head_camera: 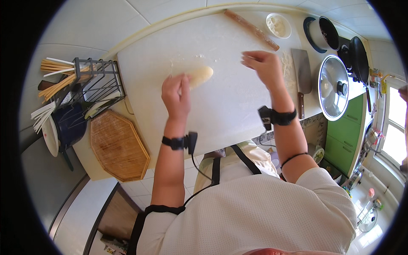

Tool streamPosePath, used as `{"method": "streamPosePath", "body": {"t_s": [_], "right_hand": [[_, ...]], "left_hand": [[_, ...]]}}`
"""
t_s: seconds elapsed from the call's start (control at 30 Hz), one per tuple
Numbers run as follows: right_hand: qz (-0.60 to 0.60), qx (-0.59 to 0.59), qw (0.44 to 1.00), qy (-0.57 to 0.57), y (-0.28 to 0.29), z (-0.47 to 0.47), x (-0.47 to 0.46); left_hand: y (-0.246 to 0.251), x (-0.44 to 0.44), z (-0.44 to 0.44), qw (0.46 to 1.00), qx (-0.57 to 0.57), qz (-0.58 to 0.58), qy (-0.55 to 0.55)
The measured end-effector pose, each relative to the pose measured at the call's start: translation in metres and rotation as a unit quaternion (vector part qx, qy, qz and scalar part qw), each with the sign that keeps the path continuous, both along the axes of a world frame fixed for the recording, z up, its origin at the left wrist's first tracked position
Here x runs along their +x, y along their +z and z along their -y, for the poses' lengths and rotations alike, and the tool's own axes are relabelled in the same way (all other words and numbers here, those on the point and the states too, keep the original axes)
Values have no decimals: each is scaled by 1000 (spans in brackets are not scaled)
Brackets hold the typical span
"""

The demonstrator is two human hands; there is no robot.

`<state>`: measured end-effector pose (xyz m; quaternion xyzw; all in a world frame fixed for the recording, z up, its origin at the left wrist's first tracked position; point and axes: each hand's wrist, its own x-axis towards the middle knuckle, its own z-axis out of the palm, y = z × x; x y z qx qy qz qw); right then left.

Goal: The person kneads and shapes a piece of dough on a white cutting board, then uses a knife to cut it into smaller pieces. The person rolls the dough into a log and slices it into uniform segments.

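A smooth, pale log of dough [201, 76] lies on the white board [216, 111], slanting up to the right. My left hand [178, 92] is at the dough's lower left end, its fingers against or around it; whether it grips the dough is hard to tell. Off to the right, my right hand [262, 65] is over the board with its fingertips close together and nothing visible between them. Loose flour specks lie just beyond the dough. A wooden rolling pin [251, 29] rests near the back edge, beside a white bowl of flour [279, 26].
A cleaver [302, 73] lies right of my right hand, beside a glass pot lid [333, 87]. Dark pans [358, 60] stand behind. At left are a black metal rack [95, 68] with chopsticks, a dark blue pot [70, 126] and an octagonal wooden tray [118, 145].
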<state>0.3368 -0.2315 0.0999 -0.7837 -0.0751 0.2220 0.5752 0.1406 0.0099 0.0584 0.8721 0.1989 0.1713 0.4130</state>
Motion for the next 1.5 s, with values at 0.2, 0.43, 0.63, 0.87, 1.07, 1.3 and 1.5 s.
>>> {"method": "streamPosePath", "body": {"t_s": [0.2, 0.43, 0.63, 0.87, 1.07, 1.3, 1.5], "right_hand": [[-51, 50, 992, -105, 5, 58, -28], [58, -35, 984, 164, 32, -5, -90], [66, -90, 988, 102, 35, -35, -101], [313, -227, 914, 120, -43, -85, -129], [613, -188, 715, 280, -85, -121, -183], [264, -325, 876, 238, -77, 3, -72], [393, -119, 889, 201, -46, -32, -125]], "left_hand": [[-14, -1, 72, 952, 289, -100, -16], [-25, -44, 82, 966, 232, -28, -111], [-42, -111, 1, 980, 83, -49, 172], [-36, -116, 8, 983, -129, 29, 125], [-28, -104, 25, 973, -141, 73, 166], [-13, -142, 5, 989, -64, 6, 136], [-20, -153, 13, 986, -55, 11, 158]]}}
